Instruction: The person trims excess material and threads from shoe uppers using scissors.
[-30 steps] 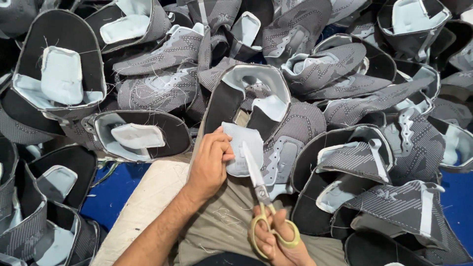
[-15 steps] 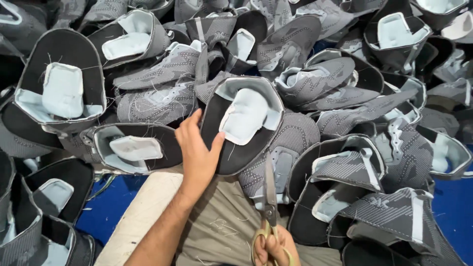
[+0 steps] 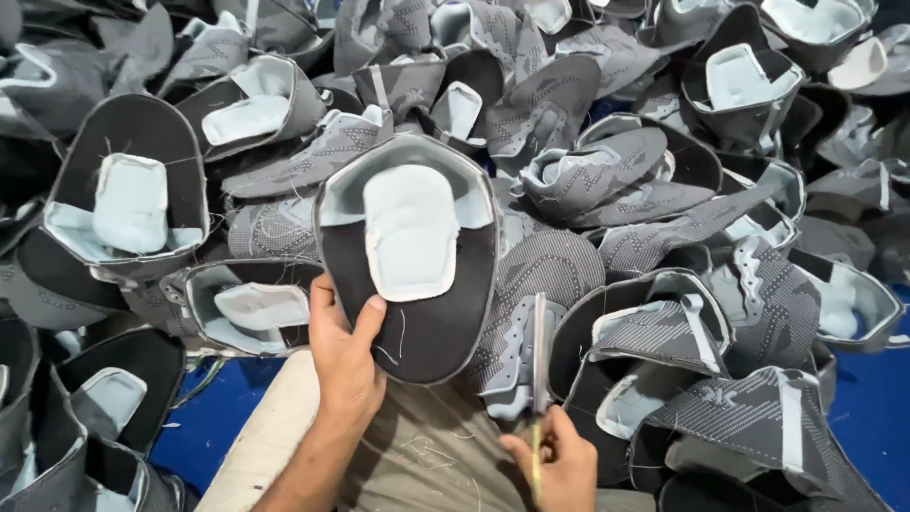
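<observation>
While gripping upper [image 3: 408, 256] mid-frame in left hand [image 3: 346, 365], right hand [image 3: 559, 465] clutching shut scissors [image 3: 538, 370] lower centre: inspecting for threads; next calls for careful snipping.

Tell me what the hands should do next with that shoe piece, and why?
Probably bring the scissors in the right hand up to the shoe upper that the left hand holds open. Loose threads show on its dark lining, and the blades sit just beside it, shut.

The shoe upper [image 3: 417, 284] I held was black inside, with a pale blue tongue [image 3: 409, 232]. At three o'clock, piled uppers [image 3: 749, 313] were grey-patterned knit over blue floor [image 3: 867, 417].
</observation>
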